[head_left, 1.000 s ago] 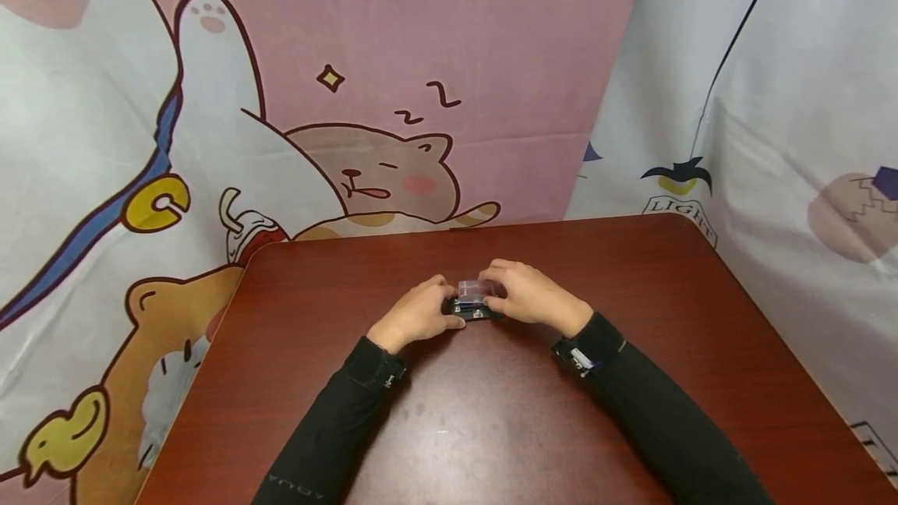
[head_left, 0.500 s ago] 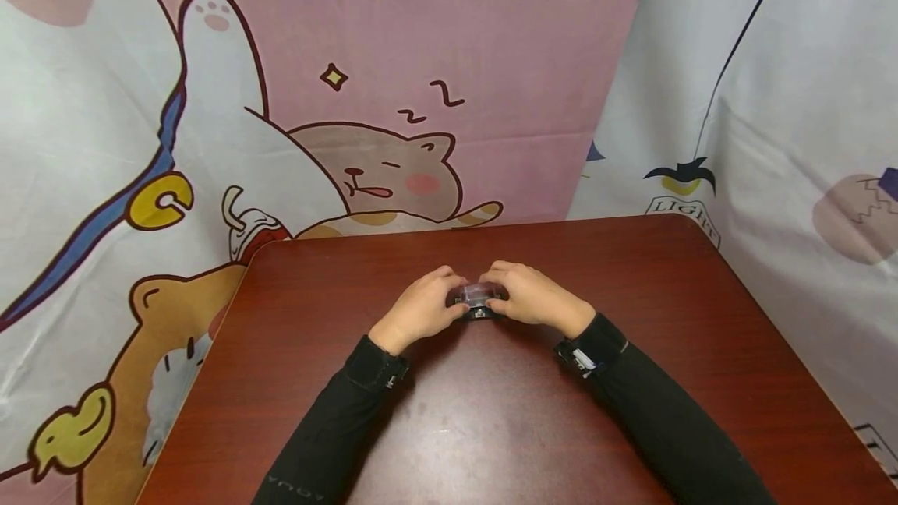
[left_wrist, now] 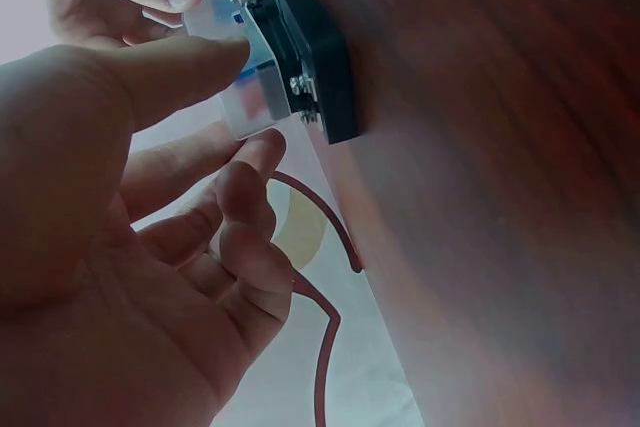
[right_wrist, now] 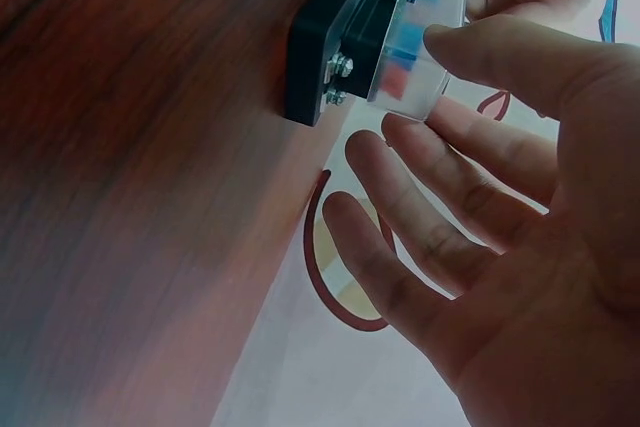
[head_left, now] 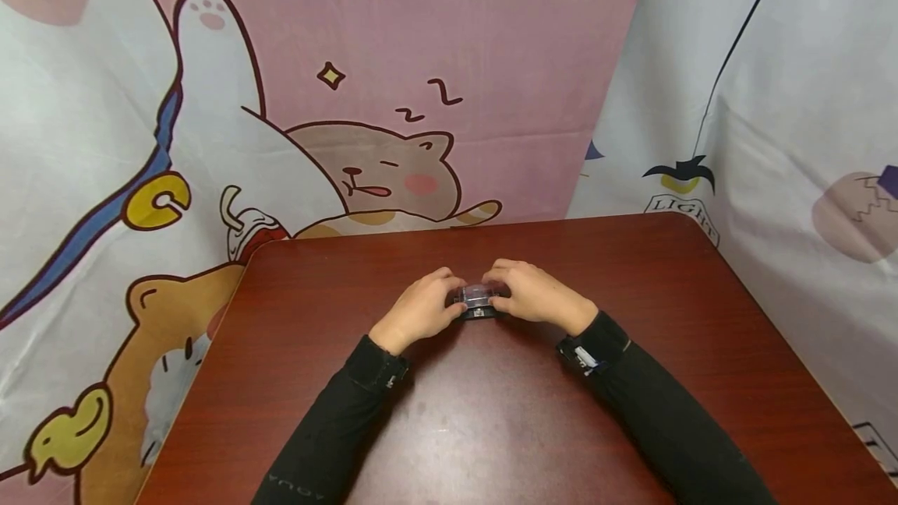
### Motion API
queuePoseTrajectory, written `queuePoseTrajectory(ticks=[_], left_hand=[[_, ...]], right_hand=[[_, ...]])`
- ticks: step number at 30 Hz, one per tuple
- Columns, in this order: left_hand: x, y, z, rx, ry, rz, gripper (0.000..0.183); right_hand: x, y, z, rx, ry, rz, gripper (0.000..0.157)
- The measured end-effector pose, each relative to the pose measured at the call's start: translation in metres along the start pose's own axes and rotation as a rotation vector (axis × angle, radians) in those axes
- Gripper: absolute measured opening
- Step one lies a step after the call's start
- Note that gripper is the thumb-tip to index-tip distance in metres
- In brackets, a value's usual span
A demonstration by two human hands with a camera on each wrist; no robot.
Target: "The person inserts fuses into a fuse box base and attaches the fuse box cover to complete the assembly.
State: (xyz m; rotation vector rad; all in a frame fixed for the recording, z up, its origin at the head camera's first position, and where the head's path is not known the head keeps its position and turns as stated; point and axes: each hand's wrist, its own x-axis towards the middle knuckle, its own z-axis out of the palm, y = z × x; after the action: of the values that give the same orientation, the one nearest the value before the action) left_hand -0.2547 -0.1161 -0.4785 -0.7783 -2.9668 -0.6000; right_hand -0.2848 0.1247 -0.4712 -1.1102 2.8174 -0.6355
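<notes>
A small device with a black base (head_left: 480,314) and screw terminals sits on the table between the hands. Over the base is a clear plastic cover (head_left: 479,295), with red and blue parts showing through it in the right wrist view. My left hand (head_left: 419,309) pinches the left end of the cover, thumb in front and fingers behind. From the other side, my right hand (head_left: 540,299) pinches the right end between thumb and index finger, its other fingers spread. In the left wrist view, metal screws (left_wrist: 300,85) stand along the base beside the cover's lower edge.
The reddish-brown wooden table (head_left: 435,419) extends around both hands, its far edge backed by a cartoon-printed cloth (head_left: 491,100). Dark sleeves with wrist-worn cameras cover both forearms.
The clear cover, earlier raised and tilted over the base in the right hand, has come down onto it. My left hand has moved from the base's left end to the cover.
</notes>
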Motion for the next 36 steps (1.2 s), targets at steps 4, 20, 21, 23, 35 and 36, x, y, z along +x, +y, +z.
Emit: queuePoseTrajectory(ticks=[4,20,21,23,35,36], left_hand=[[0.0009,-0.0006,0.0016,0.009,0.0,0.005,0.037],[0.0011,-0.0006,0.0052,0.031,0.0,0.019,0.036],[0.001,-0.0002,0.005,0.033,0.0,0.018,0.036],[0.0008,0.0004,0.005,0.032,-0.001,0.015,0.036],[0.0014,-0.0007,0.0084,0.041,-0.01,0.005,0.037],[0.0014,-0.0008,0.0084,0.043,-0.009,0.005,0.037]], right_hand=[[0.0,0.0001,-0.0004,-0.013,-0.005,-0.006,0.035],[0.0007,-0.0003,0.0025,-0.005,-0.017,0.011,0.033],[0.0007,-0.0001,0.0026,-0.005,-0.016,0.01,0.033],[0.0006,0.0002,0.0033,-0.007,-0.016,0.01,0.033],[0.0014,0.0035,0.0081,0.006,-0.051,0.015,0.031],[0.0014,0.0034,0.0082,0.004,-0.049,0.015,0.031]])
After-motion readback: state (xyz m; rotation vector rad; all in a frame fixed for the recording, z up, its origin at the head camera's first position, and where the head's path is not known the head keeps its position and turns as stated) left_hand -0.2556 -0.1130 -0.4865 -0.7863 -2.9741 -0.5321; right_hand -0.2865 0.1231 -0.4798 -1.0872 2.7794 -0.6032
